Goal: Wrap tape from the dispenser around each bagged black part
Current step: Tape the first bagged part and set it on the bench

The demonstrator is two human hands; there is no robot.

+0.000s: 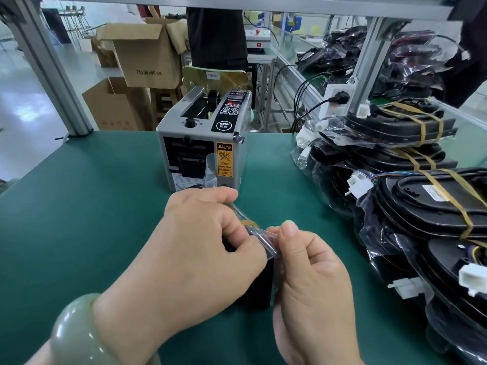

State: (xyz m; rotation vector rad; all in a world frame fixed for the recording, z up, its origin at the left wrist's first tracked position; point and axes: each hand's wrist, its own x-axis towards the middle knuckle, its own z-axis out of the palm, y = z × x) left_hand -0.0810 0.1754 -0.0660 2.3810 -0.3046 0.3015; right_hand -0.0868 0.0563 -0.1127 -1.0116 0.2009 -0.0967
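A small black part in a clear bag (259, 280) stands on the green mat (92, 219) between my hands. My left hand (208, 233) grips its top and left side, fingers curled over it. Pinched between the thumb and fingers of my right hand (305, 262) is the bag's clear top edge, where a strip of tape (245, 218) stretches up to my left fingertips. Just behind stands the grey tape dispenser (203, 143), with a clear tape piece (210, 169) hanging from its outlet. Most of the black part is hidden by my hands.
Stacks of large bagged black parts bound with tan bands (427, 206), with white connectors, fill the right side of the mat. Cardboard boxes (142, 54) and a person in black (216, 35) are behind the bench. An aluminium post (52, 67) stands at the back left.
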